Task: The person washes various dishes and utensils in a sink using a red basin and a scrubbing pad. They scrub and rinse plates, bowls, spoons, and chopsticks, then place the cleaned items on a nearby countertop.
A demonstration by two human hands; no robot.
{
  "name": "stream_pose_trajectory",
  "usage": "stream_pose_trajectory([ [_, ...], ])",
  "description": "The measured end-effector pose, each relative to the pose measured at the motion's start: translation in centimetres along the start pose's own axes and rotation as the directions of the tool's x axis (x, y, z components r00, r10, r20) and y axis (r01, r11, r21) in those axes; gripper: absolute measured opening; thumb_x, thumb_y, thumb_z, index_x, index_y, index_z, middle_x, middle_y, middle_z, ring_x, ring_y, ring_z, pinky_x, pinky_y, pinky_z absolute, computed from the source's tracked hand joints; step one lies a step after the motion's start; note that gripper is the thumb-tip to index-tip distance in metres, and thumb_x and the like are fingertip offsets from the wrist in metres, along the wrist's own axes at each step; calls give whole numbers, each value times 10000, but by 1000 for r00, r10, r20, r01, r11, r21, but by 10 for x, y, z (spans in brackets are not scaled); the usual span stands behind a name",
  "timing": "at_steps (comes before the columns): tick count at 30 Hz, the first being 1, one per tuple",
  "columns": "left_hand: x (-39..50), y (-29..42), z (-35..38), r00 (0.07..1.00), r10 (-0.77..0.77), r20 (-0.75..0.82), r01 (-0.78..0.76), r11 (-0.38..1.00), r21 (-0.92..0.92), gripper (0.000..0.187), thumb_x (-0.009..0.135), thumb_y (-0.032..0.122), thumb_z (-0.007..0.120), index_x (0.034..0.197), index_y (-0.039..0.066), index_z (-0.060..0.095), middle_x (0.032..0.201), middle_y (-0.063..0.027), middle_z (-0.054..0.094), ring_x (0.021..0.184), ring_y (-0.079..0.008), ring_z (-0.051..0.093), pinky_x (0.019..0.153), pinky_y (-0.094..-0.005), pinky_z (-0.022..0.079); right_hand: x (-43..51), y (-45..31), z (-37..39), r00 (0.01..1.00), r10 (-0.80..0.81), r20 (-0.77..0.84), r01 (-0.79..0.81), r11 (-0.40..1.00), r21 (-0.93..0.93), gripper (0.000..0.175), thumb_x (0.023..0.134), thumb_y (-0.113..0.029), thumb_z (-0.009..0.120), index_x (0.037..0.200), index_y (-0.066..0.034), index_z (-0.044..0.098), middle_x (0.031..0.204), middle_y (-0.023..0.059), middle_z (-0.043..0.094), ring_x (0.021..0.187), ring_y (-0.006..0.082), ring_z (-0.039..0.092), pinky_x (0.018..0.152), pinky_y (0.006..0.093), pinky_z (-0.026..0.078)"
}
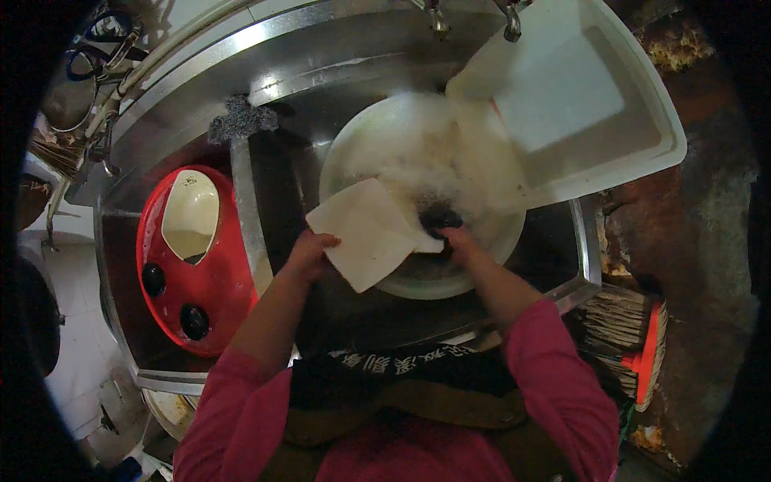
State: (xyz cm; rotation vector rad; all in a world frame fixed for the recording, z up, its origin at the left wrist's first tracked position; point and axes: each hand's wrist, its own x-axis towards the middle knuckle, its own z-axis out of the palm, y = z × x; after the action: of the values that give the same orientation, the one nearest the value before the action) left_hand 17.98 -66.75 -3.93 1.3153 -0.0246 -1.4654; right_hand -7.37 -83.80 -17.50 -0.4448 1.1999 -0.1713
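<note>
My left hand (312, 254) grips the left corner of a squarish white dish (364, 238), tilted over the near left rim of a large round basin (338, 159). A pale projecting piece shows at the dish's right side; whether it belongs to this dish or another is unclear. My right hand (461, 241) holds a dark scouring pad (438, 218) close to that piece, its fingers partly hidden. Foamy, brownish water (415, 138) fills the basin, hiding whatever lies beneath.
A big white plastic tub (653, 129) leans over the basin's right side, under two taps (512, 27). In the left sink, a red basin (232, 295) holds a cream bowl (191, 211) and two black round objects. Steel wool (241, 120) sits on the divider (247, 199). A broom (626, 343) stands right.
</note>
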Motion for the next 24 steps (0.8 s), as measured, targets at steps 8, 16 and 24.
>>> stream_pose_trajectory([
  [8,34,-33,17,980,-195,-38,198,974,106,457,629,31,527,1070,-4,411,978,-130,508,894,-282,516,753,-397,428,-17,-1,40,975,-37,218,98,956,-275,359,746,-268,541,1004,-18,527,975,110,557,830,223,551,714,341,448],
  [16,51,-74,17,899,381,-215,-124,694,709,493,657,137,559,1094,-22,396,930,-147,535,837,-272,537,680,-360,442,38,-1,18,870,-470,-150,44,378,-925,386,747,-313,514,960,9,504,877,146,563,751,257,559,641,356,460],
  [24,54,-62,28,934,252,-253,-80,839,538,432,666,189,565,1050,26,450,904,-115,544,817,-229,539,654,-311,424,-54,46,128,861,-436,262,382,213,-899,424,736,-281,508,1063,-20,440,1013,207,483,928,331,486,781,403,393],
])
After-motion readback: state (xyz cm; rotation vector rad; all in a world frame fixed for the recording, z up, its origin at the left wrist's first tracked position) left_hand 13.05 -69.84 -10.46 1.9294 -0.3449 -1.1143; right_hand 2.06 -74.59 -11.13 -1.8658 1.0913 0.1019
